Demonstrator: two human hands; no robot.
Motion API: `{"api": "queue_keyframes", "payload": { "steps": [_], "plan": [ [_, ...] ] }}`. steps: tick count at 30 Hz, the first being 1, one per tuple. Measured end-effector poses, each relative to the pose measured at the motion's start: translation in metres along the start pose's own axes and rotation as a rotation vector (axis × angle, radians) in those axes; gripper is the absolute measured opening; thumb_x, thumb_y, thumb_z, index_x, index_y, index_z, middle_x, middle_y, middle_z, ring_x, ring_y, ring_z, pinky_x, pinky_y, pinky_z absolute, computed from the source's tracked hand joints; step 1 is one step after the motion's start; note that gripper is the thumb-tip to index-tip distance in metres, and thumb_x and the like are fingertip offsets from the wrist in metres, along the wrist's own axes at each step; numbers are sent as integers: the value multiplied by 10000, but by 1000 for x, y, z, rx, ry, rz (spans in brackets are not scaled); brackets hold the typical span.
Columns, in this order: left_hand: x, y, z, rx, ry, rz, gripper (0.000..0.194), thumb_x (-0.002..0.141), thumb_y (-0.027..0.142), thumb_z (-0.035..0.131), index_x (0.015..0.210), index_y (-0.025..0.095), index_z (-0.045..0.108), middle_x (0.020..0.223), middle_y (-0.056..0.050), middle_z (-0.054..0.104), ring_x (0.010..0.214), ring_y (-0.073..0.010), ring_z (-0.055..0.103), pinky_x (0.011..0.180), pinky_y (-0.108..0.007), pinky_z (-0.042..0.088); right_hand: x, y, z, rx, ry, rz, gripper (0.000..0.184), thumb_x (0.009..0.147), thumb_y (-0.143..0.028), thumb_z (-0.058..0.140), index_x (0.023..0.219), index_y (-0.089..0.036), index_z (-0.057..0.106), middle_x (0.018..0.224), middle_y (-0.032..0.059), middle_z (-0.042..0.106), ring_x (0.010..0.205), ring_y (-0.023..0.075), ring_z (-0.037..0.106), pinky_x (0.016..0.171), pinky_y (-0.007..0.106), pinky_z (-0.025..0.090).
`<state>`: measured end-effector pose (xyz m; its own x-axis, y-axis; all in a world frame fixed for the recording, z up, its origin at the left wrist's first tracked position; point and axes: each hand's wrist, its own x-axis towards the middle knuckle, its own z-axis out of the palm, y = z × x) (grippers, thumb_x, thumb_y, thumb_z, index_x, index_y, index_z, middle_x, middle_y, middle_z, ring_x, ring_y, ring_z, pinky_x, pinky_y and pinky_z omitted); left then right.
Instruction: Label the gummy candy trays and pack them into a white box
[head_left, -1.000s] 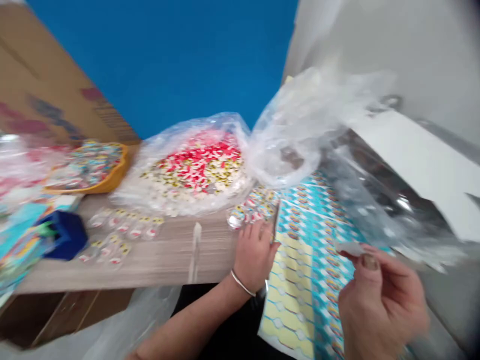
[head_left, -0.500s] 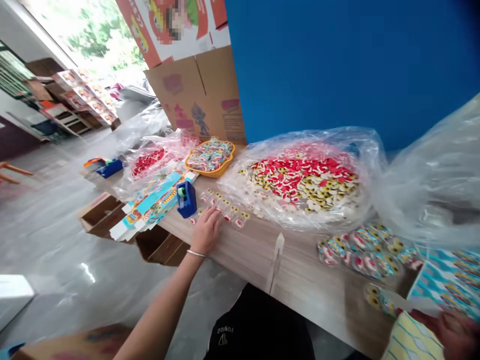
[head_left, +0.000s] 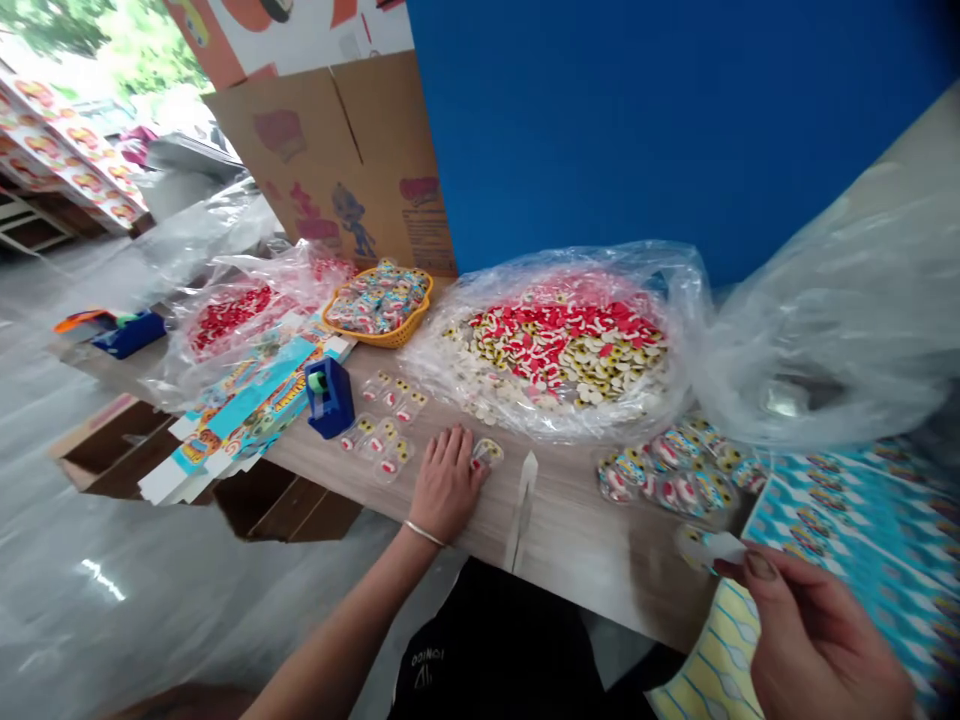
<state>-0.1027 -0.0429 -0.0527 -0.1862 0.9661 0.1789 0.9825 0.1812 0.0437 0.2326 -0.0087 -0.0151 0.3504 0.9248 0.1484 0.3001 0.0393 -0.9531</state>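
My left hand point(head_left: 448, 490) lies palm down on the table, fingers stretched out. Beside its thumb and fingertips is a small clear pack point(head_left: 487, 453) with red and yellow-eyed pieces inside. At the lower right, my right hand point(head_left: 814, 625) pinches a small whitish sticker point(head_left: 725, 547) between thumb and forefinger. Just past the sticker sits another clear pack point(head_left: 694, 545), partly covered by it. A yellow patterned sheet point(head_left: 720, 650) hangs under the right hand. Blue sticker sheets point(head_left: 832, 520) spread out behind that hand.
Several unlabelled packs point(head_left: 386, 435) lie left of my left hand, near a blue tape dispenser point(head_left: 328, 398). A large plastic bag point(head_left: 517, 420) of loose pieces, a yellow basket point(head_left: 405, 330) of packs and flat printed cartons point(head_left: 225, 400) stand behind. Labelled packs point(head_left: 675, 470) pile up rightward.
My left hand has moved right, away from the rows of packs, to beside a single pack. My right hand has come further into view with the sticker. The camera has turned right.
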Motion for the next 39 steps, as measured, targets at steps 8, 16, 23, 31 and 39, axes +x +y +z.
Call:
{"api": "queue_keyframes", "payload": {
  "steps": [8,16,23,31,39],
  "plan": [
    [-32,102,6,-148,-11,56,566,949,388,464,1445,120,417,1499,-202,429,1365,-361,419,1041,-521,399,-2,-18,4,45,-145,32,317,808,-474,687,933,-184,684,808,56,708,730,209,673,720,357,546],
    [-37,129,-38,-934,-84,-23,532,930,442,498,1388,172,508,1489,-167,457,1406,-360,356,1133,-551,291,-25,-20,25,-37,-183,-267,97,901,-253,576,970,-226,639,942,70,687,885,233,659,829,411,531],
    [-39,139,-61,-2013,-498,-804,258,725,357,791,857,173,667,813,-28,719,718,-131,656,707,-243,526,-55,-26,31,-216,-539,-791,348,867,-123,576,1197,-230,614,1117,111,668,1033,263,630,880,462,533],
    [-29,80,-27,-1533,15,-561,180,879,371,619,959,211,633,975,-46,729,958,-207,675,945,-401,484,-32,5,41,-556,-545,-583,484,865,-316,639,1321,-187,541,1327,159,570,1233,352,498,1006,551,414],
    [-26,63,-10,-695,17,131,215,957,165,446,1047,235,628,1042,-24,742,1075,-179,659,1129,-480,264,-30,0,70,-752,-649,-621,445,890,-403,626,1272,-178,590,1376,127,561,1318,342,396,1073,523,268]
  ]
}}
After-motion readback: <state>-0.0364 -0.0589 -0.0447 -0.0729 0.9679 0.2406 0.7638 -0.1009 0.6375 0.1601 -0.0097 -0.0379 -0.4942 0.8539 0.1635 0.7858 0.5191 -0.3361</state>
